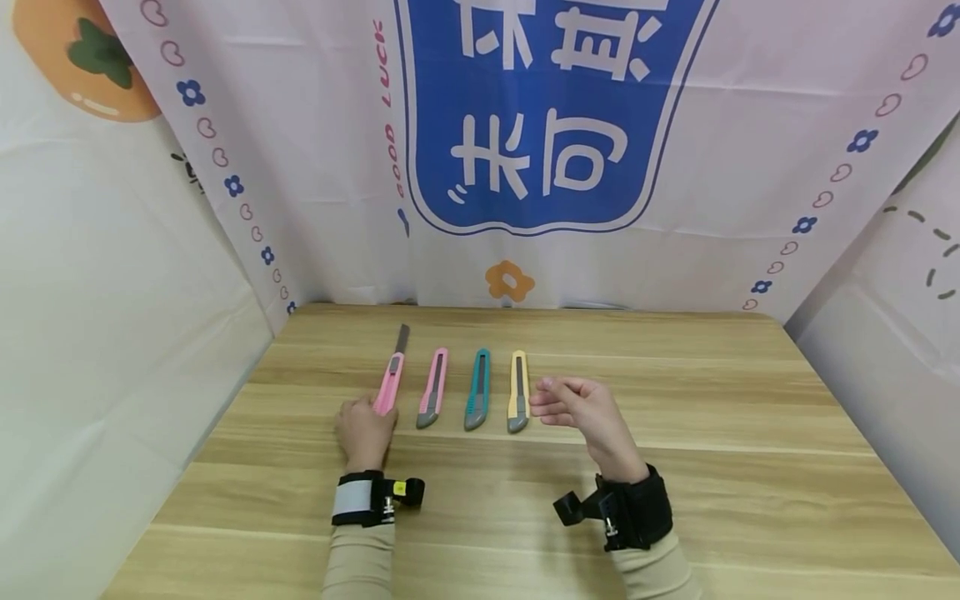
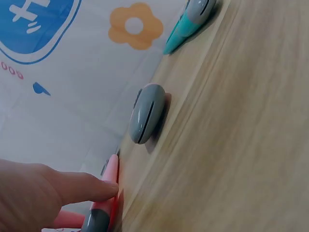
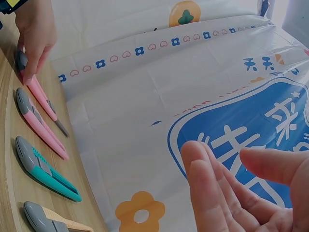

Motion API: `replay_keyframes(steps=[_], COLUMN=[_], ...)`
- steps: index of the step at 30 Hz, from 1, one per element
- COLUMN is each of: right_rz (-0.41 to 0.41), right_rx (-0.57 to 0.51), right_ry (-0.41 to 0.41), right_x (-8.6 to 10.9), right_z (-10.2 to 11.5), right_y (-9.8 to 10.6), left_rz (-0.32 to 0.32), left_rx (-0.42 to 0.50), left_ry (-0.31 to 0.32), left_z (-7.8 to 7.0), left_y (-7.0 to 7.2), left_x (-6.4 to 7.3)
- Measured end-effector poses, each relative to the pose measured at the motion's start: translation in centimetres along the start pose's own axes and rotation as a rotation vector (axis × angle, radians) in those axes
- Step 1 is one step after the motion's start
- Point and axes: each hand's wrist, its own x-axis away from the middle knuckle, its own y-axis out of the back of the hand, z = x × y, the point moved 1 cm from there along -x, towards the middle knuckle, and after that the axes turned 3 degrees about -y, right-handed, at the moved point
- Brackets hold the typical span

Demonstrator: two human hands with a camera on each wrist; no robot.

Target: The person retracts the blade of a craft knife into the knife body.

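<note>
My left hand [image 1: 365, 433] grips the grey-ended base of a pink box cutter [image 1: 388, 383] at the left end of a row. Its blade [image 1: 402, 338] is out and points to the back of the table. In the left wrist view the thumb [image 2: 89, 187] lies along that cutter's side. To its right lie a second pink box cutter [image 1: 432, 387], a teal one [image 1: 477, 389] and a yellow one [image 1: 518, 392], blades in. Just right of the yellow cutter, my right hand [image 1: 588, 412] is raised with relaxed fingers and holds nothing.
The wooden table [image 1: 735, 467] ends at the back against a printed cloth [image 1: 337, 167] with a blue badge. White sheets [image 1: 112, 333] hang at both sides. Each wrist wears a black strap with a small camera.
</note>
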Motion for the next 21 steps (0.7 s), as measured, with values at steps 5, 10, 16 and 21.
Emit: replay_keyframes(steps=[5, 10, 16, 21], right_rz=[0.003, -0.005, -0.006, -0.017], right_rx=[0.004, 0.002, 0.007, 0.013], right_ry=[0.001, 0.001, 0.024, 0.018], right_x=[-0.02, -0.17, -0.35, -0.36], right_z=[0.02, -0.04, -0.26, -0.34], right_y=[-0.09, -0.08, -0.01, 0.03], left_rz=[0.011, 0.025, 0.056, 0.062], left_rx=[0.016, 0.031, 0.036, 0.071], left_ry=[0.036, 0.03, 0.051, 0.072], left_z=[0.0, 0.02, 0.18, 0.13], left_y=[0.06, 0.03, -0.23, -0.32], left_x=[0.08, 0.06, -0.16, -0.13])
